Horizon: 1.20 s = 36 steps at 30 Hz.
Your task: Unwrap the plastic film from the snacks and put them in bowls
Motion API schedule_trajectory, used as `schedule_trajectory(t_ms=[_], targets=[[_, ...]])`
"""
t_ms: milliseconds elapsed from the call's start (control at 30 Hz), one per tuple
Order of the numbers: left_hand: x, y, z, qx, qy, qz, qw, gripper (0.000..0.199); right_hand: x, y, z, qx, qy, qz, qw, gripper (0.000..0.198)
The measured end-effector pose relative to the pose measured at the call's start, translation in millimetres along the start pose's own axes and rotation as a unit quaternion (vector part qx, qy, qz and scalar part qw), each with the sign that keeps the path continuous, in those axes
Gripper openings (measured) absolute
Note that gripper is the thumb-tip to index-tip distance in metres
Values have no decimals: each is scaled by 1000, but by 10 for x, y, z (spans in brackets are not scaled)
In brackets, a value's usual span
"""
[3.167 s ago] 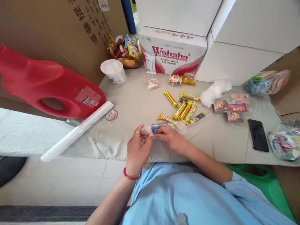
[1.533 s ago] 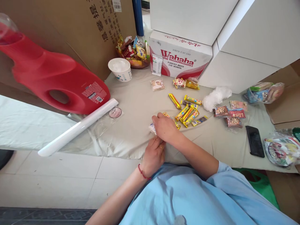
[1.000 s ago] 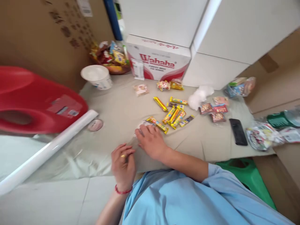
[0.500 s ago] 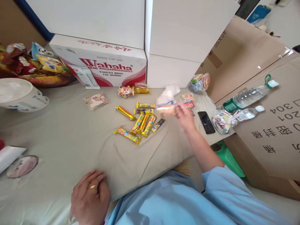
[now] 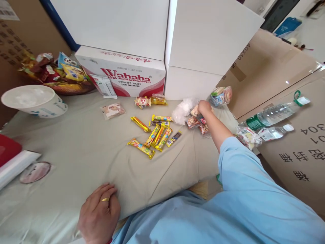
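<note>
My right hand (image 5: 204, 107) reaches to the right back of the table, fingers closed at a small beige snack packet (image 5: 194, 110); the fingertips are partly hidden. Just below it lie a brown snack packet (image 5: 192, 122) and another brown packet (image 5: 203, 128). A crumpled clear plastic bag (image 5: 181, 112) sits to its left. My left hand (image 5: 100, 211), with a gold ring, rests palm down near the table's front edge, fingers laid out and holding nothing. Between the hands lie several yellow-wrapped snack bars (image 5: 141, 148) and a dark-and-yellow bar (image 5: 174, 139).
A Wahaha water carton (image 5: 132, 79) and white boxes (image 5: 195, 37) stand behind. At left are a paper bucket (image 5: 48, 105), a snack basket (image 5: 76, 88) and a flat square packet (image 5: 113, 111). Water bottles (image 5: 274, 110) and a bag of snacks (image 5: 220, 96) are on the right.
My right hand has moved right and away from me, from the plastic bag to the small packets. Brown packets now lie beside the bag. My left hand stays put; the view has shifted slightly.
</note>
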<state>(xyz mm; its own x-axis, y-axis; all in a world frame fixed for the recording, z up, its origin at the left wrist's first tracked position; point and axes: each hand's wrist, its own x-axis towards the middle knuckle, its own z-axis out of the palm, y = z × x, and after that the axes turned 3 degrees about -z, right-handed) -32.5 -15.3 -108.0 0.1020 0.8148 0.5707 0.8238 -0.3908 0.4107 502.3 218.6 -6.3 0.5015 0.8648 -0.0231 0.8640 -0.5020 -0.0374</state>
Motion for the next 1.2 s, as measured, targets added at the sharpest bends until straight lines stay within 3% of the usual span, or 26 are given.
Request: schedule_trajectory(t_ms=[100,200,267,300,333,400,467,500,633,933,1133,1200], targets=[[-8,9,1,7,9,2,1000,16,-34,-21,-52,-20,31,-6,999,35],[-2,31,-2,14,25,24,999,17,-168,-82,-206,-33,105,-35,993,40],[6,45,-5,14,31,33,999,18,-310,-163,-303,-13,149,-87,985,40],[10,50,-8,13,33,34,999,19,-387,-212,-333,12,139,-133,981,38],[12,55,-10,13,35,35,999,19,-460,-264,-345,43,94,-190,976,36],[14,61,-16,15,37,34,999,19,-566,-370,-310,91,-74,-308,944,28],[15,66,-22,19,36,35,999,19,-585,-475,-214,108,-196,-347,911,23],[17,69,-24,21,36,37,998,19,-557,-524,-156,116,-201,-332,914,25],[32,84,-23,26,35,46,998,19,-294,-669,22,168,-79,-214,959,42],[20,71,-9,17,58,66,996,23,-27,-780,55,221,9,-111,969,34],[-1,63,7,9,51,51,997,22,-110,-1073,79,193,13,-106,975,9],[0,74,8,1,52,50,997,21,-209,-1100,10,230,50,-127,964,7]])
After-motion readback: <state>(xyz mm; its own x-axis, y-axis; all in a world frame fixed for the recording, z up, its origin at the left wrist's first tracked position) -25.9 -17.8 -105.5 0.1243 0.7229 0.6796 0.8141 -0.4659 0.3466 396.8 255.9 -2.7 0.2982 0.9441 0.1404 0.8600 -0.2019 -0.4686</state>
